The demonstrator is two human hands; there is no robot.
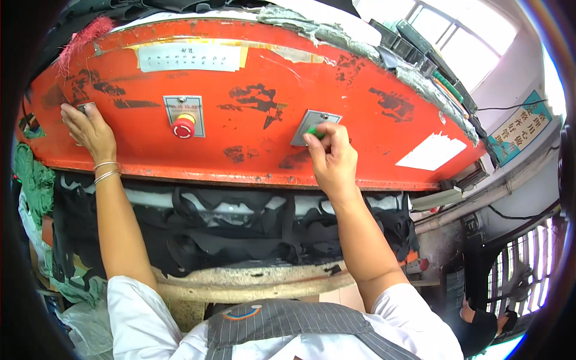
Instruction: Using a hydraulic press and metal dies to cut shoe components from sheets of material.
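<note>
Both my arms reach forward to the red front panel [252, 150] of a machine. My left hand [90, 131] lies over a small metal plate [87, 108] at the panel's left end, its fingers stretched out; what is under them is hidden. My right hand [333, 161] is closed, with the thumb and curled fingers at a green button [316, 132] on a grey metal plate [302, 133]. Between the hands, a red emergency stop button [183, 126] with a yellow collar sits on its own plate. No finger touches it.
Under the panel lie black cut-out material strips [234, 240] over a pale surface. Green netting [36, 180] hangs at the left, above clear plastic [87, 330]. A person in black [480, 327] is at lower right. Tools [414, 45] rest along the panel's top edge.
</note>
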